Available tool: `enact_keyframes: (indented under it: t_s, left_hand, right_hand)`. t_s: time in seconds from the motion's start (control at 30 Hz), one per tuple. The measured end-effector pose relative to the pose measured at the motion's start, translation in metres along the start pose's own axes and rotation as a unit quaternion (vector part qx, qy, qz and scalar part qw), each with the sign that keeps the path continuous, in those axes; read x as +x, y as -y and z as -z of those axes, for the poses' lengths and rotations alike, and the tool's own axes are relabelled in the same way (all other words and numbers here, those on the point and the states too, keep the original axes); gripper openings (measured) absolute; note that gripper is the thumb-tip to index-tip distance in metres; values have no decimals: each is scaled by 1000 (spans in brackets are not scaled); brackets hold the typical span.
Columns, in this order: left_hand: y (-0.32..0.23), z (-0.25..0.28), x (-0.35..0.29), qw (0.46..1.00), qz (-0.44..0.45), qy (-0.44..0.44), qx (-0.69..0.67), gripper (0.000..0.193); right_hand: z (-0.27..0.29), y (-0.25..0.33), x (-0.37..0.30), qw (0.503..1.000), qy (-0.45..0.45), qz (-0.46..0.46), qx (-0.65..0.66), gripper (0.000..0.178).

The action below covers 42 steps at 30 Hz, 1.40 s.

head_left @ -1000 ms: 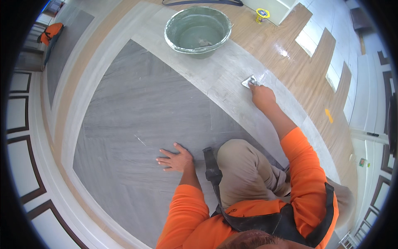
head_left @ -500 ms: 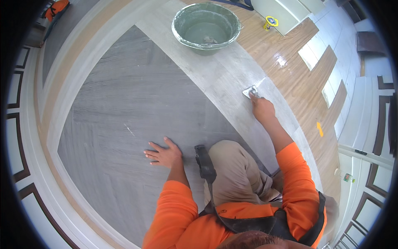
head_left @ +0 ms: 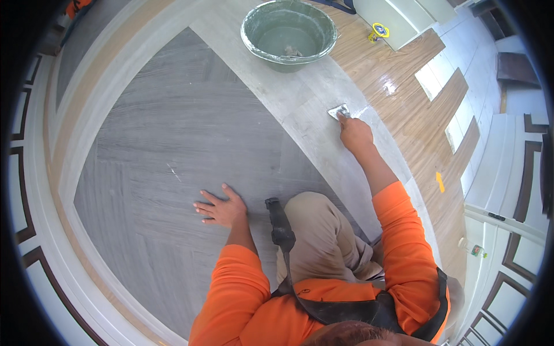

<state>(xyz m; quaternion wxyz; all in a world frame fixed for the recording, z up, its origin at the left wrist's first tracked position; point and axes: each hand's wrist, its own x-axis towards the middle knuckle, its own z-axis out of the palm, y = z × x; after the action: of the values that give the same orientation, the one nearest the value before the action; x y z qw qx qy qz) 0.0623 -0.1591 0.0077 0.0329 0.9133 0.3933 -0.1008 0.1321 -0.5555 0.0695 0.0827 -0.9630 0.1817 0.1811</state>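
My right hand (head_left: 355,134) grips a small putty knife (head_left: 338,111) with a flat, pale, smeared blade. Its blade lies against the light grey floor strip (head_left: 309,118), close to where the strip meets the wood-look planks. Fingers spread, my left hand (head_left: 226,209) rests flat on the dark grey wood-grain floor (head_left: 190,132) and holds nothing. Beyond the putty knife stands a round green basin (head_left: 288,61), its rim streaked white, with a greyish, cloudy liquid and a small lump in it.
Brown wood-look planks (head_left: 375,63) run along the right and end in a stepped edge over white tiles (head_left: 441,72). A small yellow container (head_left: 378,32) stands by a white cabinet (head_left: 392,20). A clear bottle (head_left: 476,250) lies at the right, and a strap with a buckle (head_left: 279,222) hangs near my knee.
My right hand has moved the putty knife slightly left and away from me along the light strip. My left hand stays flat on the floor; the whole view has shifted a little.
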Motion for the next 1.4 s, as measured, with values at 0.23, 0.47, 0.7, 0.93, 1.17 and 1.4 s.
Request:
enact_keyframes:
  t_s: [0.23,0.47,0.7,0.93,1.17,1.4]
  left_hand:
    - [2,1,-1,1000,2,18,7,89]
    - [3,-3,1,1000,7,10,1,89]
    - [3,-4,0,1000,-6,1,-6,90]
    - [1,-4,2,1000,2,12,2,90]
    - [4,-2,2,999,1,4,-37,90]
    - [2,-3,1,1000,-4,2,-5,91]
  right_hand:
    - [-6,2,-16,1000,6,2,-18,43]
    - [7,17,1,999,25,13,-30,43]
    - [11,22,6,999,16,-3,-34,43]
    - [-1,10,-3,1000,5,2,-26,43]
    - [3,14,4,1000,0,6,-28,43]
    - [4,16,9,999,-16,5,-30,42]
